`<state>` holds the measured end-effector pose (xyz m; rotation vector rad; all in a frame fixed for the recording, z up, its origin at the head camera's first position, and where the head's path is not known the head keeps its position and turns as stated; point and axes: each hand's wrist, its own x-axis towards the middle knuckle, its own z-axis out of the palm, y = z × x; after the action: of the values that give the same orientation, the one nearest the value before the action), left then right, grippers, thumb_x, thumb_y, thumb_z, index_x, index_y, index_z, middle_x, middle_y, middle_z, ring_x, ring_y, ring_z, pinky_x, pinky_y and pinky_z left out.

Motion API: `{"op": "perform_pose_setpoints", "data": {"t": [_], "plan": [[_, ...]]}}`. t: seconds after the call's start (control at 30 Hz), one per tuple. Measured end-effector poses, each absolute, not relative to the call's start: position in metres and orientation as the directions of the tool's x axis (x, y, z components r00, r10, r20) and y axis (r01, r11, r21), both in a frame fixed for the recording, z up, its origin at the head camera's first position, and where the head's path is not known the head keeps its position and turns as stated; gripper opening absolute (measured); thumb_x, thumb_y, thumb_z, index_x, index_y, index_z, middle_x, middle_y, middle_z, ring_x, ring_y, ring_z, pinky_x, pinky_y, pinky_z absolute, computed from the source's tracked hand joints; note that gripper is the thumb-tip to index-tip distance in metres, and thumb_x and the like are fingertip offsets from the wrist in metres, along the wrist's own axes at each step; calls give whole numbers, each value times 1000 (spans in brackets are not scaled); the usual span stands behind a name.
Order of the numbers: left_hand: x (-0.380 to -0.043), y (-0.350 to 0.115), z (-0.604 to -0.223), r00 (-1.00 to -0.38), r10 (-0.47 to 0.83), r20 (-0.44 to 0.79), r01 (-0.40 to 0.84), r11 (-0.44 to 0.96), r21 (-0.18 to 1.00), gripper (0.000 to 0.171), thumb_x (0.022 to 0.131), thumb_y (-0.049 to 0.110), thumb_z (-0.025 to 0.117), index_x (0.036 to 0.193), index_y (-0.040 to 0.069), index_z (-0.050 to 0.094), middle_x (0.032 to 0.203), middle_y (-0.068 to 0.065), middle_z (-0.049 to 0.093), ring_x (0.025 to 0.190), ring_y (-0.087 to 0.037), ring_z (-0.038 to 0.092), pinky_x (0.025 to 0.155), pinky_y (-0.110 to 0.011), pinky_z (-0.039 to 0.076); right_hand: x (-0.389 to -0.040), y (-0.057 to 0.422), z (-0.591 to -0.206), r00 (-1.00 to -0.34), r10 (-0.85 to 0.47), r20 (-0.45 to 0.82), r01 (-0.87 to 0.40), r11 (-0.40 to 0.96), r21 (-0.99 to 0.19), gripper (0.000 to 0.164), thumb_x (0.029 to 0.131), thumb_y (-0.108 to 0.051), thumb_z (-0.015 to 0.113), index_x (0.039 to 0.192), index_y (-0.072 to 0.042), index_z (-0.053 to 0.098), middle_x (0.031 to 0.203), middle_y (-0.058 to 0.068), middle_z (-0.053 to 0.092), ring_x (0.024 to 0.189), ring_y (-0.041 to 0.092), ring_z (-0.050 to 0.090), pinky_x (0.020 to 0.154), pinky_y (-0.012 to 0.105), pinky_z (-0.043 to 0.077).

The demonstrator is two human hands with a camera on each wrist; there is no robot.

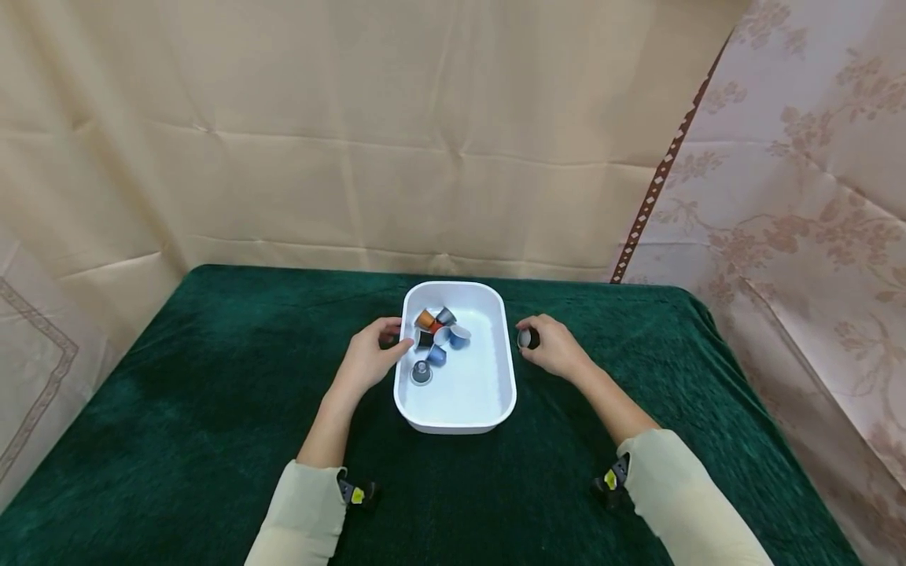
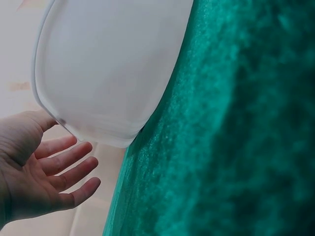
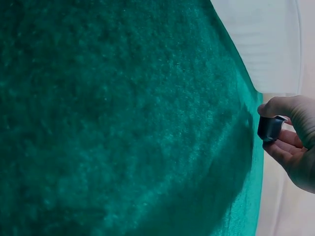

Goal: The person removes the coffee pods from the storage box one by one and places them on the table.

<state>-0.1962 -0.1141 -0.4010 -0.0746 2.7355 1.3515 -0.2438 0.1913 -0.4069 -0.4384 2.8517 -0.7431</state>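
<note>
On the green cloth stands a white tray (image 1: pixel 460 401) with several coffee capsules inside, among them an orange capsule (image 1: pixel 425 319), a blue capsule (image 1: pixel 436 356) and a grey capsule (image 1: pixel 421 373). My left hand (image 1: pixel 371 354) holds the tray's left rim, thumb over the edge and the other fingers outside; in the left wrist view the fingers (image 2: pixel 74 167) are spread beside the wall. Just right of the tray, my right hand (image 1: pixel 555 347) pinches a dark coffee capsule (image 3: pixel 269 129) between thumb and fingers. Its pale round lid faces the tray in the head view.
Dark green cloth (image 1: pixel 177 409) covers the table. Beige curtain (image 1: pixel 354 157) hangs behind it, and a pink floral curtain (image 1: pixel 814 236) closes the right side. The capsules lie in the left half of the tray.
</note>
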Motion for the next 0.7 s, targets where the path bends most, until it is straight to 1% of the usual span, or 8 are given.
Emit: {"op": "perform_pose_setpoints", "data": {"t": [0.23, 0.53, 0.7], "plan": [[-196, -114, -401, -994, -5, -106, -88, 603, 793, 47, 90, 31, 60, 132, 15, 49, 125, -9, 57, 117, -27, 51, 93, -44, 49, -243, 190, -411, -939, -339, -57, -268, 826, -495, 38, 84, -11, 64, 121, -3, 56, 116, 19, 56, 101, 31, 56, 85, 45, 51], [-197, -115, -401, -994, -1, -106, -86, 596, 798, 46, 90, 31, 60, 132, 16, 49, 125, -9, 57, 116, -26, 51, 93, -44, 48, -250, 191, -415, -941, -323, -99, -237, 839, -490, 41, 84, -14, 65, 123, -5, 56, 117, 18, 56, 102, 29, 56, 85, 43, 51], [-197, -116, -401, -994, 2, -106, -84, 594, 800, 46, 90, 31, 60, 132, 16, 49, 124, -9, 57, 116, -27, 51, 93, -44, 48, -252, 189, -414, -937, -333, -105, -242, 836, -493, 40, 85, -14, 64, 123, -5, 56, 118, 19, 56, 101, 30, 56, 85, 44, 52]]}}
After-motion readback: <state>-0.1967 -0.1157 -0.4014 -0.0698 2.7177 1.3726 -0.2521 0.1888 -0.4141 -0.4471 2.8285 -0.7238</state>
